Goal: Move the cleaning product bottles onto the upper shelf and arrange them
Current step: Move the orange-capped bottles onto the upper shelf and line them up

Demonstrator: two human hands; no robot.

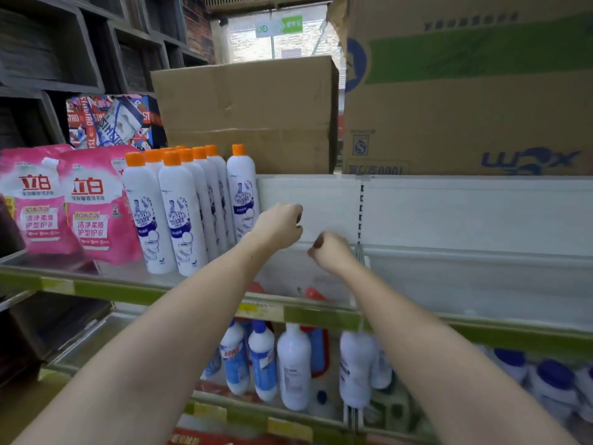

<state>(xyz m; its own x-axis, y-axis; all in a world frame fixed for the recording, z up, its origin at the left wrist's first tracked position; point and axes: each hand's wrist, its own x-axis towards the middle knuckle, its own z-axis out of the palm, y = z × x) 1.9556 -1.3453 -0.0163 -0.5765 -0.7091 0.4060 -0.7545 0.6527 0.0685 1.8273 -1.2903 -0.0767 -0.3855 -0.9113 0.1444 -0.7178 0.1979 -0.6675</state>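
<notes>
1. Printed carton (pixel 475 91), upper right of frame, biggest thing here; sits on top of the shelving w/ blue logo and green band.
2. Plain brown carton (pixel 247 117), top centre, just left of the printed one; 2 cartons total.
3. Upper shelf (pixel 465 284), mid-frame, white back panel, green price strip along front edge; right half bare.
4. Pink refill pouches (pixel 64 203), 2 counted, left edge of frame, leaning on the upper shelf, touching each other.
5. Orange-capped bottles (pixel 179 213), centre-left on the upper shelf, upright in packed rows going back; approx 8 caps visible, rear ones partly hidden so count not exact. One bottle (pixel 242 194) stands at the right end of the group, near the left hand.
6. Lower-shelf bottles (pixel 293 364), bottom centre, white w/ blue caps or labels; approx 4 clear, more blurred at lower right.
7. Patterned red/blue box (pixel 112 120), upper left, behind the pouches.
8. Left hand (pixel 280 226), centre frame, over the upper shelf just right of the bottles; fingers curled in, grip holds nothing.
9. Right hand (pixel 332 252), just right of and below the left; fingers also curled into a loose fist, nothing in the grip.
</notes>
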